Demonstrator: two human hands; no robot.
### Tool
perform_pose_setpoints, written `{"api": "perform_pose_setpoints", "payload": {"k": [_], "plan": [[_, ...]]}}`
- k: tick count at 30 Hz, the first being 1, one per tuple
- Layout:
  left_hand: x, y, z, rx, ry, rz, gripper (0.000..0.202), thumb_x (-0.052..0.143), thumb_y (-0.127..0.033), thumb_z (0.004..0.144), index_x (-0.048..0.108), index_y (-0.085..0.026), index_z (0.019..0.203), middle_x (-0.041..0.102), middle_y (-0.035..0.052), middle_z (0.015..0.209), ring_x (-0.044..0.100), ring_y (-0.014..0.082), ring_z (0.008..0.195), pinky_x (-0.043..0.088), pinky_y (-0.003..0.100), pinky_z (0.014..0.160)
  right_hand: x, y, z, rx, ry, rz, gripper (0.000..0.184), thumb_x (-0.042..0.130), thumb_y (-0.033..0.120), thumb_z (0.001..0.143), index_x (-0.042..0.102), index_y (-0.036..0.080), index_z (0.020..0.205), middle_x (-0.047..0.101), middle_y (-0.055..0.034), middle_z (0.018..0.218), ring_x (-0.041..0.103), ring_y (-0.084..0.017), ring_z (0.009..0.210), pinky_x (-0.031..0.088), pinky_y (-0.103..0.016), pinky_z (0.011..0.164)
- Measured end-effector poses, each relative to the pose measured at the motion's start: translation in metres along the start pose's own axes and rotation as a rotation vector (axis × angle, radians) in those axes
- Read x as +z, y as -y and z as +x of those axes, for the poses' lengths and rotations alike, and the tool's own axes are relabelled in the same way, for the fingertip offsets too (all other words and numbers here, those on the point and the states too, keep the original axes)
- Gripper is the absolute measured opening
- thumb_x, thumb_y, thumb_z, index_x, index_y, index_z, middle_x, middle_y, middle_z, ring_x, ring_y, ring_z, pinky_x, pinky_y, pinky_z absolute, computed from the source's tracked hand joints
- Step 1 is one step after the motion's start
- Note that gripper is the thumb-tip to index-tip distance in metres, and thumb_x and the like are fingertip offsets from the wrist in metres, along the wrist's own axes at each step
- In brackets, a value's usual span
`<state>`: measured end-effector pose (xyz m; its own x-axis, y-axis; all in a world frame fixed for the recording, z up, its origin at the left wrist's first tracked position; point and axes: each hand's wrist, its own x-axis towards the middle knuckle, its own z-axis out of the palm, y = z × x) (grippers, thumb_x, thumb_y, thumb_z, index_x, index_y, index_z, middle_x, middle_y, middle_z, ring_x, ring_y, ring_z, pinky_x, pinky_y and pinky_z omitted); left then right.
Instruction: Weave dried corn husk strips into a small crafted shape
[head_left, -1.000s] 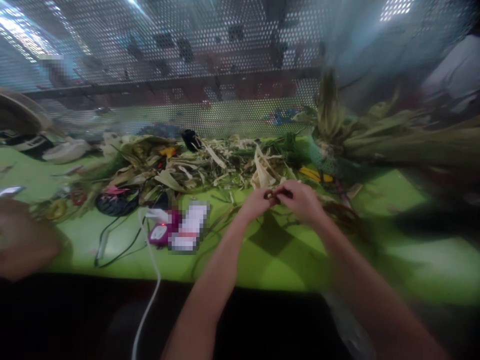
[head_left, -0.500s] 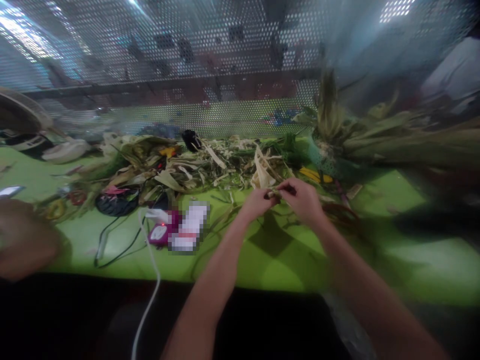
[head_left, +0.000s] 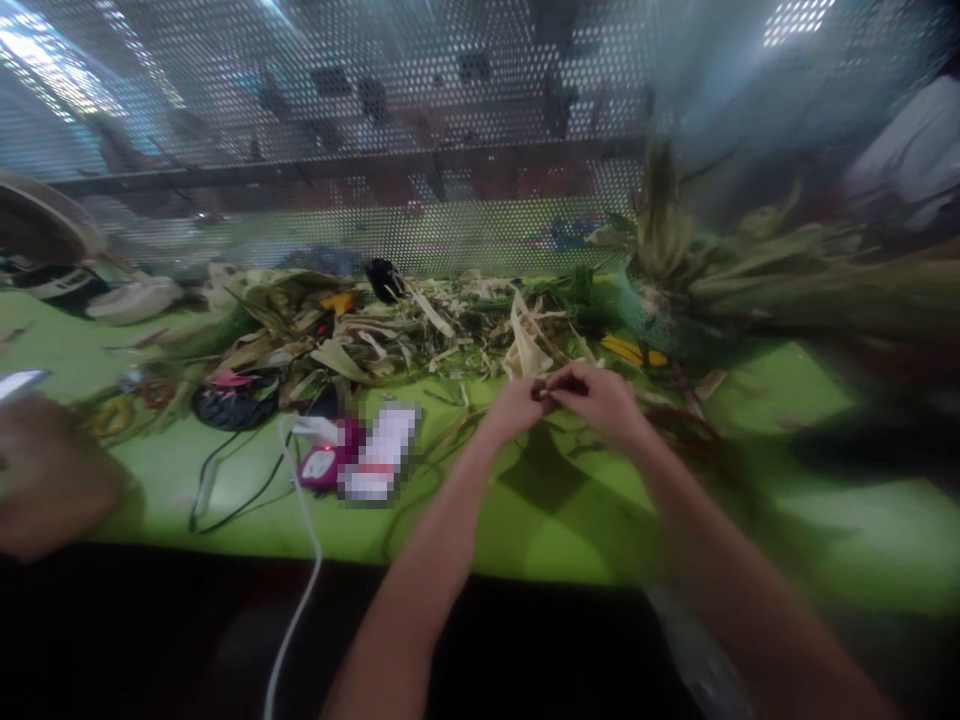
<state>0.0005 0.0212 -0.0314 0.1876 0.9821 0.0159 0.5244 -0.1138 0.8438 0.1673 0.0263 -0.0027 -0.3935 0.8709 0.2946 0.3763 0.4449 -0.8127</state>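
My left hand (head_left: 516,408) and my right hand (head_left: 598,396) meet above the green table, fingertips almost touching. Both are closed in a pinch around a small, pale, rolled piece of corn husk (head_left: 545,393), mostly covered by the fingers. Just beyond the fingertips stands a broad, pale folded husk (head_left: 526,348). Whether it is joined to the pinched piece I cannot tell. Thin dry strips (head_left: 459,425) lie to the left of my left hand.
Husk scraps (head_left: 442,325) are heaped along the perforated metal screen (head_left: 450,235). A purple power socket (head_left: 322,465) with a white cable and a blurred-out phone (head_left: 384,455) lie left. Yellow-handled scissors (head_left: 634,350) sit right, near a bundle of husks (head_left: 780,275). Another person's arm (head_left: 52,480) rests at far left.
My right hand has shifted slightly left, its fingers closing nearer my left fingertips, so less of the pinched husk shows. The things on the table are unchanged.
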Motion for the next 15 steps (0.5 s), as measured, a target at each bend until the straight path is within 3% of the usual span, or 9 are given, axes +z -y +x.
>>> {"api": "perform_pose_setpoints", "payload": {"k": [4,8,12,15], "plan": [[0.002,0.009,0.001,0.023,0.075,-0.034,0.028,0.064,-0.041,0.069,0.062,-0.013,0.065,0.038,-0.0043,0.056,0.034,0.0083,0.057,0.027,0.022,0.053,-0.003,0.006,0.0,-0.147,0.024,-0.225,0.014,0.06,0.01,0.079,0.071,0.019,0.081,0.069,-0.0041,0.082,0.063,-0.017,0.078,0.046,-0.027,0.071],[-0.001,0.009,0.0,0.024,0.084,-0.084,0.033,0.067,-0.043,0.067,0.061,-0.012,0.061,0.037,-0.0043,0.056,0.033,0.0078,0.057,0.027,0.022,0.054,-0.006,0.012,-0.002,-0.264,0.081,-0.323,0.026,0.053,0.006,0.08,0.073,0.02,0.089,0.069,-0.0057,0.089,0.063,-0.018,0.083,0.047,-0.028,0.075],[0.0,0.008,-0.002,0.031,0.083,-0.253,0.033,0.069,-0.043,0.067,0.063,-0.011,0.064,0.043,-0.004,0.057,0.036,0.0071,0.057,0.029,0.022,0.055,-0.004,0.013,-0.003,-0.272,0.034,-0.319,0.035,0.051,0.007,0.083,0.071,0.022,0.107,0.072,-0.0064,0.103,0.066,-0.02,0.092,0.05,-0.031,0.083],[0.007,0.009,-0.002,0.03,0.072,-0.367,0.031,0.073,-0.04,0.064,0.063,-0.011,0.068,0.047,-0.0042,0.056,0.037,0.0061,0.054,0.03,0.021,0.053,-0.001,0.01,-0.003,-0.282,0.081,-0.306,0.039,0.052,0.008,0.083,0.07,0.026,0.112,0.072,-0.0039,0.108,0.066,-0.021,0.095,0.05,-0.033,0.087]]}}
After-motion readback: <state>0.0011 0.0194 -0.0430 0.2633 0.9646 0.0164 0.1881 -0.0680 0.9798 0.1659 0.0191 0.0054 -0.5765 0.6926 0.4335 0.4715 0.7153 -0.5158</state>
